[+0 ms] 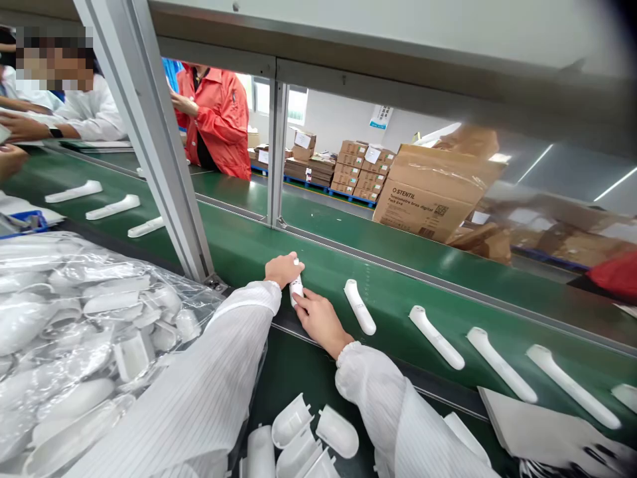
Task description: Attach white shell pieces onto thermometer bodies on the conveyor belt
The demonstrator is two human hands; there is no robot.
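Over the green conveyor belt (318, 259), a slim white plastic device housing (296, 289) is held between my two hands. My left hand (283, 271) is closed around its far end. With bent fingers, my right hand (322, 322) presses on its near end; part of the housing is hidden under the fingers. To the right, several similar white housings, such as the nearest one (359, 307), lie in a spaced row along the belt. Below my wrists is a pile of short white plastic covers (291, 422) on a dark green surface.
A clear plastic bag (149, 332) full of white parts lies at left. A metal post (149, 139) rises beside it. Light grey sheets (542, 425) lie at right. Across the belt are a person in a red jacket (223, 119), a co-worker in white (97, 109) and a cardboard box (423, 192).
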